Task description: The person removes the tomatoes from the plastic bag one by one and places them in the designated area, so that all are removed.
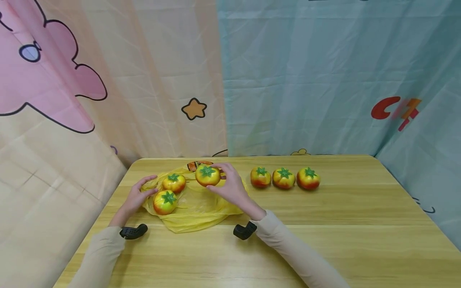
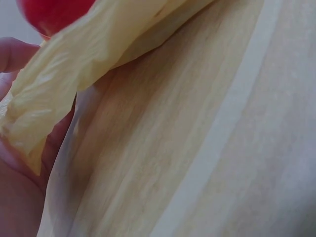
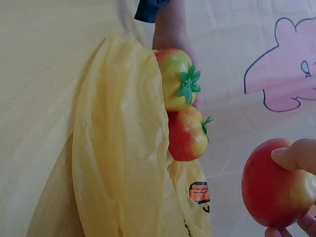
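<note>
R hand (image 1: 231, 186) pinches glossy round tomato (image 1: 207, 171), thumb vs. fingers, above bag's far side.
Bag (image 1: 198, 206): thin, crinkly plastic; L hand (image 1: 135, 195) at left edge, fingers parted, can't tell if gripping. 2 tomatoes (image 1: 165, 204) left, 3 (image 1: 283, 180) right; wood-grain tbl (image 1: 360, 228) runs wide, near right.

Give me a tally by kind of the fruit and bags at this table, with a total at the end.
Round red-and-yellow fruits with green leafy tops: 6 (3 in a row, 2 beside the left hand, 1 in the right hand)
Thin yellow plastic bag: 1
Total: 7
</note>
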Demonstrator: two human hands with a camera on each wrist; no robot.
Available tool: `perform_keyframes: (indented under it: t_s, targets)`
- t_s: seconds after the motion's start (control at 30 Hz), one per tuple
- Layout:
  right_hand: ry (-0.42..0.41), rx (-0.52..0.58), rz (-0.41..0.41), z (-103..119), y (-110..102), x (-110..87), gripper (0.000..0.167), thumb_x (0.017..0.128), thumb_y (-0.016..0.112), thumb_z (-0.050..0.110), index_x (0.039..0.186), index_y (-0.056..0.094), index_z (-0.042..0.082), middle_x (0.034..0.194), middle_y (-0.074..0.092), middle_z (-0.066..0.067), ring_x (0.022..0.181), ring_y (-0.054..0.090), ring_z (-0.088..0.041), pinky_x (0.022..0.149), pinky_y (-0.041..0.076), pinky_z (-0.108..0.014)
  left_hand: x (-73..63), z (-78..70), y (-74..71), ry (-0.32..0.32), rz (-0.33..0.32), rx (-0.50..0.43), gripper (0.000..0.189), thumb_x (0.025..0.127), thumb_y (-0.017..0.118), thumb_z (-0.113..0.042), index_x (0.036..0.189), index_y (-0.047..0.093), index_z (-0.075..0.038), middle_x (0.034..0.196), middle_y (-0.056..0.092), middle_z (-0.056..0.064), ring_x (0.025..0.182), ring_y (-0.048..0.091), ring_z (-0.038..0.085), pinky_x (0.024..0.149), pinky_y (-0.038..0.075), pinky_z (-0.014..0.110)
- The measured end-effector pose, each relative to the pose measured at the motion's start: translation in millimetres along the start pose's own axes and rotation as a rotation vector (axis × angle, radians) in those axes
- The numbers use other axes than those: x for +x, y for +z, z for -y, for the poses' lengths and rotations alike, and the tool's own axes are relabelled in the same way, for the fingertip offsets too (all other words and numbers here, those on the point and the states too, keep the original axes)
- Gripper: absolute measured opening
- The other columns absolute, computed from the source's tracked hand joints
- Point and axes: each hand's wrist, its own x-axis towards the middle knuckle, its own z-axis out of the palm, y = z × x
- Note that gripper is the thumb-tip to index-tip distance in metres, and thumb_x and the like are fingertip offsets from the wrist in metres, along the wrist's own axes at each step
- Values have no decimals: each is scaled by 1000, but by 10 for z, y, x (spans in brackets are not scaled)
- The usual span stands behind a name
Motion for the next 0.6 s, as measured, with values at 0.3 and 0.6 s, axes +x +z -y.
perform_keyframes:
  t_s: [0.3,0.6]
  targets:
    - [-32,-37,-38,-3,-223,-122,59,70,84,9,124,59,8,125,55,-11,107,56,-26,84,55,-40,-1,37,-5,4,-5,4,55,95,59,-18,142,39,3,150,31,25,139,21,39,98,33,16]
    - [-37,-93,-66,-83,-512,-286,59,71,84,11,125,59,10,126,55,-9,110,55,-24,84,55,-36,11,54,-9,2,-2,8,54,96,58,-17,141,38,5,150,31,26,140,20,41,109,25,55]
